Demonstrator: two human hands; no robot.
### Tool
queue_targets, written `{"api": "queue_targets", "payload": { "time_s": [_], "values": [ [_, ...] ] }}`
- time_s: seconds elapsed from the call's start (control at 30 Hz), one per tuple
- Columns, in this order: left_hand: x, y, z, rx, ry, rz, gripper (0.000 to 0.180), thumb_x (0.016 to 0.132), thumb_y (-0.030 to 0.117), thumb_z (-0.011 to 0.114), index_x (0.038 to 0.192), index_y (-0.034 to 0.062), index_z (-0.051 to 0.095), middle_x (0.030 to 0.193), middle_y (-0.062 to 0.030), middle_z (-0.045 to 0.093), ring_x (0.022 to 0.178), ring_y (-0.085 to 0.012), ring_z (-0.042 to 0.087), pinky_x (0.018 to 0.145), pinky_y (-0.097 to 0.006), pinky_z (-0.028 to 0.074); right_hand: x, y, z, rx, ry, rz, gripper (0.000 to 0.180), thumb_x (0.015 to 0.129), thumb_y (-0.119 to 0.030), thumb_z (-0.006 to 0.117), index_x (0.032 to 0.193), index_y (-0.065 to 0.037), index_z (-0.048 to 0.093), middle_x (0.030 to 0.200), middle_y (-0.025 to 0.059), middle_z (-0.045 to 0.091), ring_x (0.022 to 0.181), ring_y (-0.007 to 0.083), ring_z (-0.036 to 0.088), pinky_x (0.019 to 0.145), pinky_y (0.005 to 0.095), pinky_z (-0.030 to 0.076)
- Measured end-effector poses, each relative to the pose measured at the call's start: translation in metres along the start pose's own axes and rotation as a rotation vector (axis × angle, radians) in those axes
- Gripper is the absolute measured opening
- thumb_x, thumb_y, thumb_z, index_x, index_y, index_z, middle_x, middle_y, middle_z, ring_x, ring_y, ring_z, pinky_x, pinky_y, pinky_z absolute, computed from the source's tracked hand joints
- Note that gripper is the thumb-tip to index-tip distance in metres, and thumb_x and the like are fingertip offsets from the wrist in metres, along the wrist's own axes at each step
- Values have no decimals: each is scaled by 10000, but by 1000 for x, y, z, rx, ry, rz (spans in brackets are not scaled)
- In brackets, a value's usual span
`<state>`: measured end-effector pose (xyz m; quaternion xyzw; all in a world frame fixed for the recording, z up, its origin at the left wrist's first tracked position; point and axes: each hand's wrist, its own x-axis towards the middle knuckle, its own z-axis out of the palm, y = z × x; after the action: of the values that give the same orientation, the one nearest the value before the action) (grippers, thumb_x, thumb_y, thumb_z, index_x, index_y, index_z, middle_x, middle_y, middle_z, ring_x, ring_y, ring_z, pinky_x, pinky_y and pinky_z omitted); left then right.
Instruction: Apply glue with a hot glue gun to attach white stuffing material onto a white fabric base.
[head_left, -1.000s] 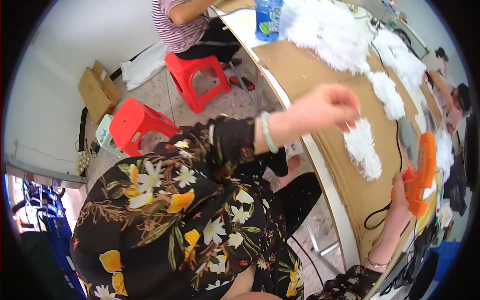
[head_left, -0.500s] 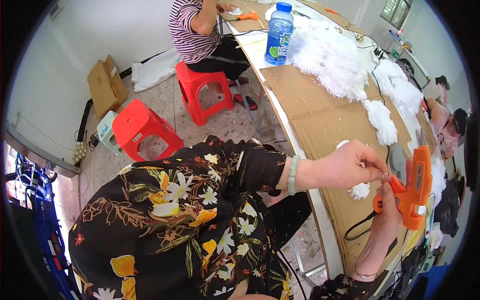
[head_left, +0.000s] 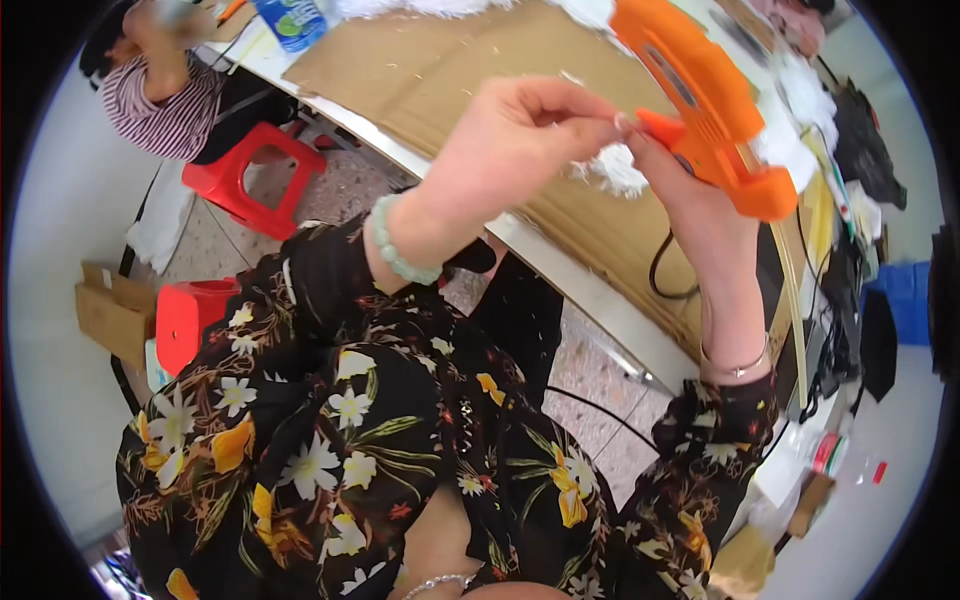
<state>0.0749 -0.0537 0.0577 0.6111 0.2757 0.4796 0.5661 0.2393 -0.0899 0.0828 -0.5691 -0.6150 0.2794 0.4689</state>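
In my right hand (head_left: 705,210) is an orange hot glue gun (head_left: 690,75), its body raised over the table and tilted, with the fingers around its grip. My left hand (head_left: 530,130), a pale green bead bracelet at the wrist, is closed in a pinch. Its fingertips meet my right thumb in front of the gun; a tiny pale thing seems to lie between them, too small to name. Behind and below the fingertips, a white fluffy piece (head_left: 617,172) rests on brown cardboard (head_left: 400,75).
A blue-labelled bottle (head_left: 290,22) stands at the table's far left. Another person in a striped shirt (head_left: 165,105) sits beyond, near a red stool (head_left: 245,185). Long clear-yellow sticks (head_left: 797,330) and a black bag (head_left: 865,150) lie to the right.
The view has swung, so the table and stools sit higher and further left. Both hands still meet at the fingertips, and the glue gun remains in my right hand.
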Motion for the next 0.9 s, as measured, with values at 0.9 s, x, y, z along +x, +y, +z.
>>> {"api": "queue_targets", "payload": {
  "time_s": [0.9],
  "values": [
    [5,-23,5,-41,72,-56,171,807,124,666,880,-31,659,740,-4,617,672,-37,521,586,-183,414,3,7,2,89,-53,-157,185,814,-82,663,977,6,659,831,-7,651,721,32,543,637,178,436]
  ]
}}
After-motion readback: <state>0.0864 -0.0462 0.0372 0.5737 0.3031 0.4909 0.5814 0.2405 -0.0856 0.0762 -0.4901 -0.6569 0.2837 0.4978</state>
